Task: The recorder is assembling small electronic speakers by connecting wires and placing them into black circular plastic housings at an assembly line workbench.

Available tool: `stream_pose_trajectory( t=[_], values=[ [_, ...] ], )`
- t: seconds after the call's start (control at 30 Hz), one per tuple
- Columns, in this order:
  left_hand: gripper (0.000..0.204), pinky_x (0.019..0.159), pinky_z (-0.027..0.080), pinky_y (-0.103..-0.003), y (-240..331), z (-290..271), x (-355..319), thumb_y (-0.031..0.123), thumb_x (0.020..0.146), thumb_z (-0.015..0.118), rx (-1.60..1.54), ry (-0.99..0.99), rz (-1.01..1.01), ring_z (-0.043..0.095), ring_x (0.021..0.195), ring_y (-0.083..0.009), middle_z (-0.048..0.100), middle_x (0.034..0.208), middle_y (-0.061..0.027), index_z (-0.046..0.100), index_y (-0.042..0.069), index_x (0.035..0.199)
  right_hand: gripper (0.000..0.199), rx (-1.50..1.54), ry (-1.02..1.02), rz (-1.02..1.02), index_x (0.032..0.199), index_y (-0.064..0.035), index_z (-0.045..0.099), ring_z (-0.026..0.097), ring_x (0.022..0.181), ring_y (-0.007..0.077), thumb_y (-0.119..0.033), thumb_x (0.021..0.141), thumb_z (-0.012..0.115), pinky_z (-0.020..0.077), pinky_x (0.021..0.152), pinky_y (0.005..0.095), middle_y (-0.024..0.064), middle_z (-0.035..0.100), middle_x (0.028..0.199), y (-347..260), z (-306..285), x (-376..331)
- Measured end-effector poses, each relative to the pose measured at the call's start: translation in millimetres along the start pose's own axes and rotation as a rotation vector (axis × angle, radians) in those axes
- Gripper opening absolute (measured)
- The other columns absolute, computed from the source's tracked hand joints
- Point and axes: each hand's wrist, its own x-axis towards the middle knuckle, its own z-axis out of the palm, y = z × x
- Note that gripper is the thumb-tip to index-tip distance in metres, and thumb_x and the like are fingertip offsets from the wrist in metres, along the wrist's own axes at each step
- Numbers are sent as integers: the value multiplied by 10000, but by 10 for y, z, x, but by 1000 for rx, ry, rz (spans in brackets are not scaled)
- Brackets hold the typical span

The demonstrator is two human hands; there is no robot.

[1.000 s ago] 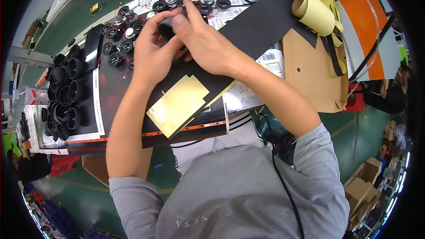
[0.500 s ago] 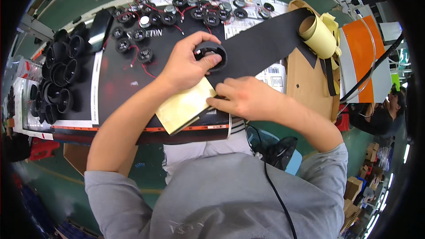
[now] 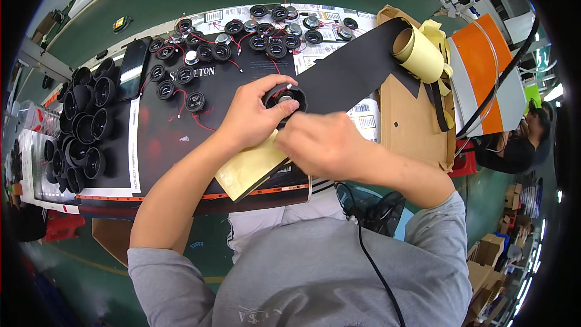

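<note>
L hand (image 3: 249, 114) | holds blk cup (image 3: 299, 96) | mouth up | axis approx. vert.

The black strip (image 3: 348, 57) looks smooth and matt. At its left end, the plastic speaker cup (image 3: 302, 98) has a satin finish; below that end, the yellow sheet (image 3: 247, 174) looks papery. Below its right end lies dull cardboard (image 3: 411, 130); far left, a glossy smartphone (image 3: 131, 69).
</note>
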Motion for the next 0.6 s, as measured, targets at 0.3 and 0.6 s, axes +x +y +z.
stream_pose_trajectory(
  t=[0.3,0.6],
  values=[
    [519,776,498,-240,75,-26,-34,14,813,657,-74,-20,10,563,949,-86,603,1109,-58,498,28,1307,65,181,63,450,836,-51,659,627,694,299,-113,819,669,500,616,390,99,617,782,322,60,86],
    [347,582,512,-227,162,-23,-76,119,906,623,-402,45,-178,572,740,-64,611,948,-26,564,79,1245,222,391,121,813,961,-40,667,577,642,127,-231,849,677,484,582,281,43,596,755,517,119,107]
  ],
)
